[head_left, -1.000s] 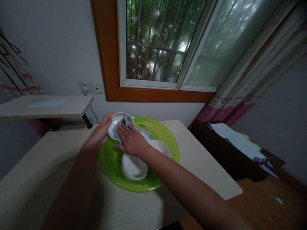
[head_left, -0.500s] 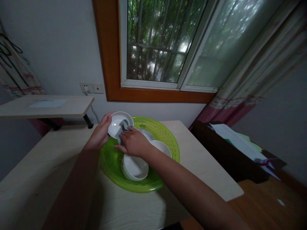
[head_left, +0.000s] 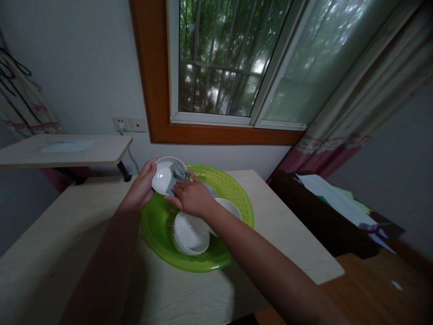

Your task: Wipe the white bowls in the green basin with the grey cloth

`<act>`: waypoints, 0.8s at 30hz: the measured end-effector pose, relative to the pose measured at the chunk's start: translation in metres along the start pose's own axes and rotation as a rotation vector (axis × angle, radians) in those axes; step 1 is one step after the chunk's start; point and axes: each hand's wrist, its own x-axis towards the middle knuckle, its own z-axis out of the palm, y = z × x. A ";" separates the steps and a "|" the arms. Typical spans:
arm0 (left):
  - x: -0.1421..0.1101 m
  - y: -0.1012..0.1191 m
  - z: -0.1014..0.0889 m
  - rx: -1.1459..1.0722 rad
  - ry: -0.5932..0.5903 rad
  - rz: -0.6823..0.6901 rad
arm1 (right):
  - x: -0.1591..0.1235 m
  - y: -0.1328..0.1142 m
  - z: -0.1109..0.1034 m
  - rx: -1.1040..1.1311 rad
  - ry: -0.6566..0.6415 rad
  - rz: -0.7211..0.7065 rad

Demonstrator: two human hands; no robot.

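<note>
My left hand [head_left: 144,184] grips a small white bowl [head_left: 162,176] by its left rim, thumb on the inside edge, and tilts its hollow toward me. Pressed into the right side of that bowl is a grey cloth [head_left: 178,174], held under the fingers of my right hand [head_left: 192,196]. Both hands are over the left part of a green plastic basin [head_left: 245,216]. Inside the basin sit a white bowl [head_left: 192,234] at the front and another white bowl [head_left: 230,206] at the right, partly behind my right wrist. A further pale dish [head_left: 212,191] is mostly hidden by my hand.
The basin stands on a pale wooden table [head_left: 284,234]. A raised shelf [head_left: 67,153] with a paper on it is at the left. Behind are a wall socket [head_left: 128,124] and a wood-framed window [head_left: 216,134]. Papers [head_left: 334,203] lie on a dark piece of furniture at the right.
My right hand has shifted slightly to the right with the cloth, toward the bowl's right rim. The left hand and its bowl have barely moved.
</note>
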 end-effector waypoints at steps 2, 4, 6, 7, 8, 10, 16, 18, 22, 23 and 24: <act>0.000 0.000 0.000 -0.015 0.001 -0.003 | -0.001 0.002 0.001 -0.042 0.018 0.028; 0.000 0.000 0.001 -0.026 0.000 -0.006 | -0.001 0.003 0.003 -0.070 0.038 0.051; 0.000 0.002 0.002 -0.024 0.011 -0.008 | -0.002 0.003 0.004 -0.084 0.044 0.058; -0.001 0.002 0.002 -0.019 0.016 -0.011 | -0.002 0.003 0.004 -0.083 0.042 0.054; -0.001 0.003 0.003 -0.016 0.023 -0.012 | -0.003 0.002 0.004 -0.076 0.038 0.045; -0.002 0.004 0.004 -0.012 0.025 -0.017 | -0.002 0.001 0.004 -0.044 0.024 0.016; -0.003 0.007 0.005 0.008 0.020 -0.015 | -0.002 -0.003 0.008 0.131 -0.012 -0.117; -0.002 0.006 0.004 -0.003 0.021 -0.013 | -0.002 -0.004 0.009 0.159 -0.004 -0.146; 0.001 0.002 0.002 -0.022 0.033 -0.008 | -0.001 -0.002 0.007 0.156 -0.013 -0.109; 0.001 0.001 0.001 -0.021 0.034 -0.006 | -0.001 -0.001 0.006 0.140 -0.021 -0.086; 0.001 0.000 0.001 -0.020 0.035 -0.004 | -0.001 0.000 0.005 0.120 -0.027 -0.064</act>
